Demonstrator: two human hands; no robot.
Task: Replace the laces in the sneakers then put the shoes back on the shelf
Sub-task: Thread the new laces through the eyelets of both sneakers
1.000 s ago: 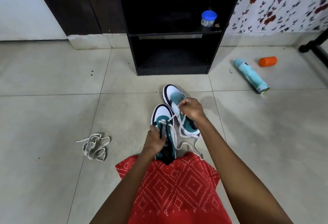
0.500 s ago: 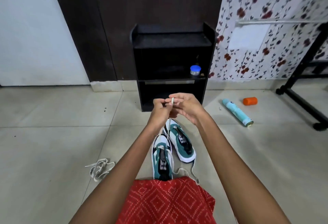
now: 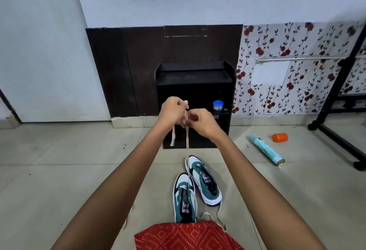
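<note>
Lacing, head view: both hands are raised in front of the shelf (image 3: 194,75), drawing a white lace (image 3: 187,137) up from the near sneaker (image 3: 183,198).
Left hand (image 3: 172,111): fingers curled round the lace, with a short end hanging below.
Right hand (image 3: 200,123): pinching the same lace just beside the left.
Sneakers: side by side on the floor (image 3: 59,170), toes toward the shelf. The far sneaker (image 3: 206,182) appears unlaced.
Step judged: early threading; only the lowest eyelets seem done.
Next move: probably evening the ends, then lowering a tip to the next eyelet, which calls for a firm pinch.
Floor: pale tile. A spray can (image 3: 266,148) and an orange cap (image 3: 279,137) lie to the right.
Room: blue-lidded jar (image 3: 218,104) inside the shelf, floral wallpaper (image 3: 277,51) beside it, black rack (image 3: 336,123) far right.
</note>
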